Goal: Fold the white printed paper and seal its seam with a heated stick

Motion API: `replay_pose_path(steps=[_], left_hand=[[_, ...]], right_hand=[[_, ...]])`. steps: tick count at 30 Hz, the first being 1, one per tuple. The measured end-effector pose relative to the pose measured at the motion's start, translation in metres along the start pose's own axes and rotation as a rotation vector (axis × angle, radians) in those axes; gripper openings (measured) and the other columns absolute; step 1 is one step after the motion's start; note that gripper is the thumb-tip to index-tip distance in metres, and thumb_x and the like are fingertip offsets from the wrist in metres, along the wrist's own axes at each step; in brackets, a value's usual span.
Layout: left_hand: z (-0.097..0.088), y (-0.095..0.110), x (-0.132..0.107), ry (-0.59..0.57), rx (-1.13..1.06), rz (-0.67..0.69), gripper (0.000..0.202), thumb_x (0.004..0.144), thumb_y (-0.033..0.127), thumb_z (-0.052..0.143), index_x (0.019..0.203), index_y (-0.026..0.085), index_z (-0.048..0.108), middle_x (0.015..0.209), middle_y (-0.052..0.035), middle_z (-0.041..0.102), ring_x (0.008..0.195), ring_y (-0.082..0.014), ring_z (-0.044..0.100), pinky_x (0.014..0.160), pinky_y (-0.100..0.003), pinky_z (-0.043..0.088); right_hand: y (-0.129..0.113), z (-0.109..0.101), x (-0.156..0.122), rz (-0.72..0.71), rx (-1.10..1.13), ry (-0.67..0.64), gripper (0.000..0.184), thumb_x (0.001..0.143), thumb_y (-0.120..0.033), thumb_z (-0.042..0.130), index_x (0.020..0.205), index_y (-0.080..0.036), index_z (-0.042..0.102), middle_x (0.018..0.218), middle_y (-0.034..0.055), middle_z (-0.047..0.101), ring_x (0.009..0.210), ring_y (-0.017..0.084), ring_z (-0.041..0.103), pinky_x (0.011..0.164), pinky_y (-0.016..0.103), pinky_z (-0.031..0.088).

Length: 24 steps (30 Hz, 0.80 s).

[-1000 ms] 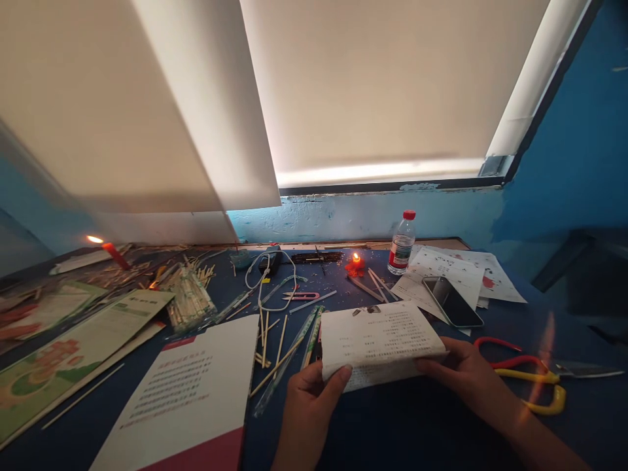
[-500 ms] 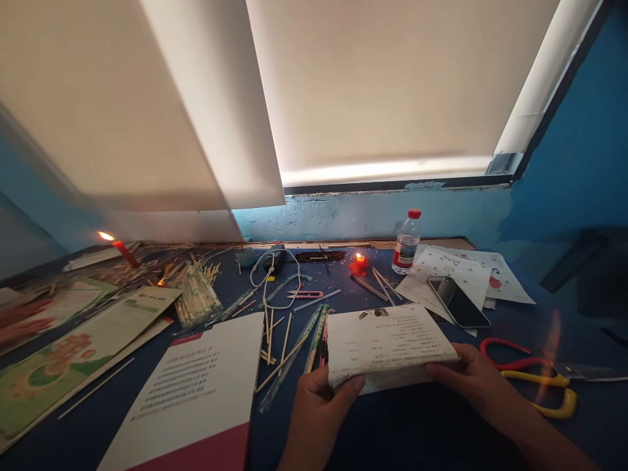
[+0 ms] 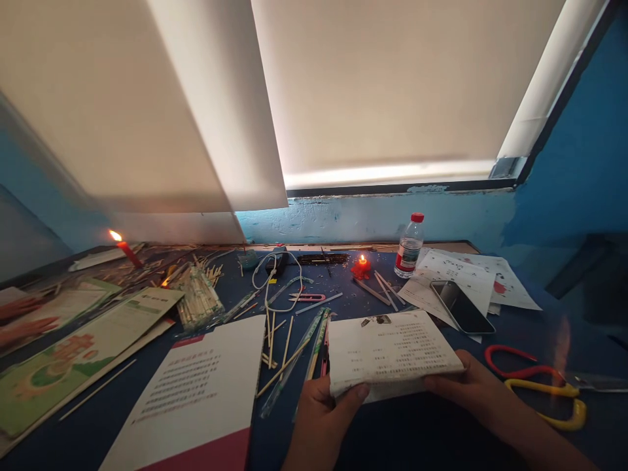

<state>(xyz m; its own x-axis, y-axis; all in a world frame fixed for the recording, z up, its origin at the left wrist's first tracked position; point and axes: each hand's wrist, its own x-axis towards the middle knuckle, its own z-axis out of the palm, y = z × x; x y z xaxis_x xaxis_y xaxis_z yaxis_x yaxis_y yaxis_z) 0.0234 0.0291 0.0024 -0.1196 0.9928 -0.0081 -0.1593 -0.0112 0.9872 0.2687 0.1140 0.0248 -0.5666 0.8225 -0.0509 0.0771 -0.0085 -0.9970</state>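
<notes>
A flat, box-like piece of white paper with printed text [image 3: 392,347] is held up over the table between my two hands. My left hand [image 3: 324,415] grips its near left corner, thumb along the front edge. On the right, my right hand [image 3: 466,386] pinches the near right corner; most of those fingers are hidden beneath. Just left of the paper lie bamboo sticks [image 3: 287,347], clear plastic sleeves [image 3: 292,373] and a pink-and-black tool [image 3: 325,353], partly covered. Scissors with red and yellow handles [image 3: 540,386] rest right of my right hand.
A lit red candle [image 3: 362,268] burns ahead, another [image 3: 128,252] far left. A bottle [image 3: 409,248], phone [image 3: 462,307] and papers [image 3: 515,288] stand or lie back right. Left are a white booklet [image 3: 196,392], bundled sticks [image 3: 196,297], a green book [image 3: 73,360] and another person's hand [image 3: 29,320].
Both hands keep their hold on the paper piece, which looks almost unmoved. The whole view has shifted slightly, with things sitting a little lower and farther right.
</notes>
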Motion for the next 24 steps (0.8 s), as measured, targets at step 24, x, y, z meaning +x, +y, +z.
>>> replay_pose_path(steps=[24], left_hand=[[-0.005,-0.003,0.002,-0.028,-0.016,-0.023,0.036,0.084,0.048,0.08,0.11,0.024,0.085,0.112,-0.0104,0.083,0.109,-0.0375,0.077,0.097,-0.046,0.06]], right_hand=[[-0.004,-0.01,-0.007,0.1,-0.039,0.023,0.038,0.082,-0.05,0.082,0.114,-0.029,0.084,0.122,0.0066,0.08,0.123,0.039,0.068,0.111,0.051,0.049]])
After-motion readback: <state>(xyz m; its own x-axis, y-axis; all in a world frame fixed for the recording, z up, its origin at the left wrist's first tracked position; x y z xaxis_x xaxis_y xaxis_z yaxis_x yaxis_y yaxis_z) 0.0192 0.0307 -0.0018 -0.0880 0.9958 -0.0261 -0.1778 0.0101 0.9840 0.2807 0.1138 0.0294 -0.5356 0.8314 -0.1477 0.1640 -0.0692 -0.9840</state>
